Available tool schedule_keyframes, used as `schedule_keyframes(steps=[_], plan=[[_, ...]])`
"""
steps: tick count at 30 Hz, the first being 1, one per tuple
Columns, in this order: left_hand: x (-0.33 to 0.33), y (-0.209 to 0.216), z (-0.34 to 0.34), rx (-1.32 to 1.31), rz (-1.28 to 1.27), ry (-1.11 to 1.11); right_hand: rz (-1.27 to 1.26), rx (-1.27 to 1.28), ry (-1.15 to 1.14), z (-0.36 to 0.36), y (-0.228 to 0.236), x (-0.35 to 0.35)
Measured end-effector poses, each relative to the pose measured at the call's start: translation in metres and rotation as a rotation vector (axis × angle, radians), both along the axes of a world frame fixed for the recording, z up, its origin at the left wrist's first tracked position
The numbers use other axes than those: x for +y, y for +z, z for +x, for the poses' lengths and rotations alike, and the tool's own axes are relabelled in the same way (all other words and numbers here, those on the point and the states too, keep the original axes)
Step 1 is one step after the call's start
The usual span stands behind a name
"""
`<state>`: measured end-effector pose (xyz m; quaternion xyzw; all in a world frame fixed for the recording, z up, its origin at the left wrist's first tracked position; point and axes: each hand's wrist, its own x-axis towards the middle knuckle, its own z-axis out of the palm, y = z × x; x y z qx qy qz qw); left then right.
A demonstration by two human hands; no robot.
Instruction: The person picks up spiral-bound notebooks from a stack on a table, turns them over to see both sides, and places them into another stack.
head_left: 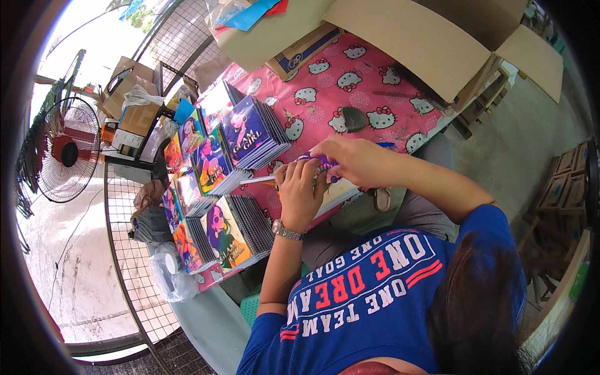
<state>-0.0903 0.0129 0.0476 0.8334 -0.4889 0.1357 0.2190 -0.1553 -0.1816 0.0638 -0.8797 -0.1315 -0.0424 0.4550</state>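
Observation:
A notebook with a purple and cream cover lies at the table's near edge in front of me, partly hidden by my hands. My left hand, with a wristwatch, has its fingers curled over the notebook's left part. Across its top bends my right hand, fingers closed down on the cover near the left fingertips. The exact grip under the fingers is hidden. Just left of my hands stand stacks of similar illustrated notebooks, among them a purple-covered stack and a cream-covered stack.
The table wears a pink patterned cloth. A dark grey rounded object and a blue pen-like item lie beyond my right hand. A large open carton stands at the far right, a fan at the left.

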Motion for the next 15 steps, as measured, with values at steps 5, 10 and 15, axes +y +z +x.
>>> schedule_keyframes(steps=[5,10,15], plan=[[0.004,-0.003,0.007,0.046,-0.003,-0.078,-0.138,0.050,-0.104,0.095,-0.114,-0.075],[0.012,-0.004,-0.008,-0.161,0.048,0.277,-0.673,0.016,-0.149,0.101,-0.154,-0.091],[0.024,-0.031,0.004,0.033,-0.110,0.259,0.499,0.375,0.343,0.065,-0.040,-0.052]])
